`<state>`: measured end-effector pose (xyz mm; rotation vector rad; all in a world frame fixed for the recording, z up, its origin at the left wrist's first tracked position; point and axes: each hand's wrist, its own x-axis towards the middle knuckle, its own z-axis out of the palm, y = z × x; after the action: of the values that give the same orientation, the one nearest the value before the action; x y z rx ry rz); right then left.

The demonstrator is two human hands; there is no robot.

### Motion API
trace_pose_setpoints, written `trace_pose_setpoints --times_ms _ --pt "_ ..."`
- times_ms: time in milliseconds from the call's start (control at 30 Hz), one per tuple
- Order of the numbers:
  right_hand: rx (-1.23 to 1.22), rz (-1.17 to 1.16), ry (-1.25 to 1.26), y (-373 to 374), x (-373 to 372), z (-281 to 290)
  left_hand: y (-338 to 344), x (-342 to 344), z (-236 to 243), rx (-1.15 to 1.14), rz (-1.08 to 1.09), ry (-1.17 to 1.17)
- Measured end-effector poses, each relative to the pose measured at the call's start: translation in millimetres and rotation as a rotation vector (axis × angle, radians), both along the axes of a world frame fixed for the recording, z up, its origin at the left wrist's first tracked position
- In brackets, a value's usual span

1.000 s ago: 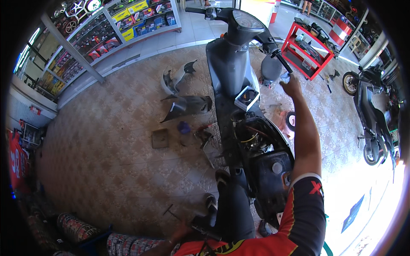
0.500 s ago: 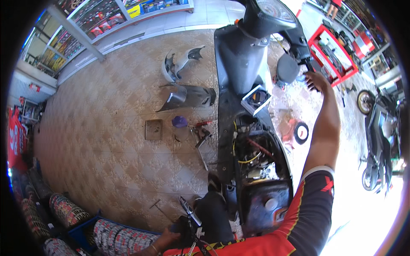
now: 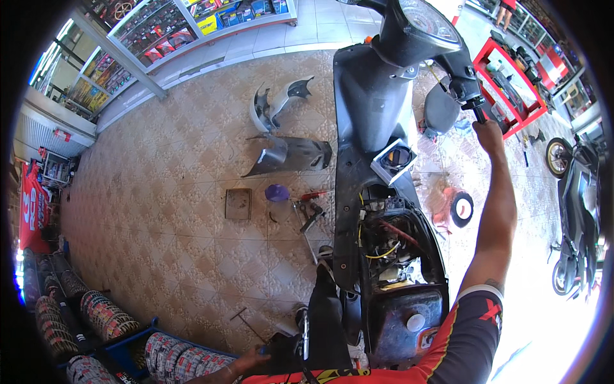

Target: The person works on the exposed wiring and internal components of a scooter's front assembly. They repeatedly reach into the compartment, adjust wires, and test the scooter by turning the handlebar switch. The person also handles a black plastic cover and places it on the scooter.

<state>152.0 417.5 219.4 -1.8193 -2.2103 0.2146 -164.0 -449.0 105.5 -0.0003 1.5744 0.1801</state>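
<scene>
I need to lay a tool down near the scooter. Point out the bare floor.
Free: the patterned tile floor left of the small square metal tray, out to the stacked tyres. Crowded: between the tray and the stripped dark scooter, where the grey body panels, purple cap and hand tools lie.

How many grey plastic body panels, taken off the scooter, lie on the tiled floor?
2. One curved light-grey plastic panel lies nearer the shop shelves; one flatter dark-grey plastic panel lies just below it, left of the black scooter. Others may be hidden behind it.
</scene>
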Motion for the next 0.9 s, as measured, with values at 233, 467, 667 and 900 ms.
trace_pose_setpoints --times_ms 233,467,667,900 --pt "-0.465 -0.015 0.398 7.0 -12.4 13.2 58.4 -12.1 10.2 0.092 0.093 -0.126" --pt "-0.156 -0.19 -0.032 -14.4 -44.8 35.1 32.6 -7.3 -19.6 0.297 0.072 -0.08" --pt "0.32 -0.098 -0.05 -160.6 -40.3 -16.2 -11.7 -22.4 -18.8 0.262 0.249 -0.23" --pt "-0.334 -0.221 -0.189 -508.5 35.6 -64.1 -37.3 -17.7 -15.1 0.357 0.403 -0.257"
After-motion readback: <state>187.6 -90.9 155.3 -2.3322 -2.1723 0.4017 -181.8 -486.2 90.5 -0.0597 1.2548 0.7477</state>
